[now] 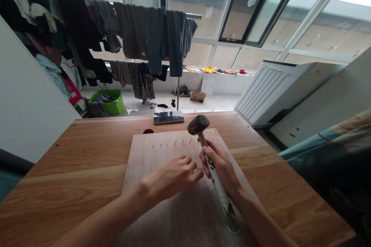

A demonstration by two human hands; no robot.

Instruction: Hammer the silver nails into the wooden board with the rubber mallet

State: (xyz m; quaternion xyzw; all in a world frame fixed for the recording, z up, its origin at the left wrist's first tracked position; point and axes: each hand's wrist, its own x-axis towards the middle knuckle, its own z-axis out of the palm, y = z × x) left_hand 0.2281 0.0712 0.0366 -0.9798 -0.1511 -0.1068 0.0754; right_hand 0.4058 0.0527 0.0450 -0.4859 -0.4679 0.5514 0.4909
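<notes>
My right hand [220, 166] is wrapped around the wooden handle of a hammer [198, 124], whose dark head points away from me over a wooden board [150, 158]. Several small nails [175, 142] stand in a row across the far part of the board. My left hand [177, 175] rests on the board just left of the hammer handle, fingers curled with the tips close to my right hand; whether it pinches a nail is hidden.
The board lies on a wooden table [87, 154]. A phone [168, 117] lies at the table's far edge, near a round hole [148, 131]. Beyond stand a clothes rack [150, 42], a green basket [109, 102] and a white radiator panel [272, 88].
</notes>
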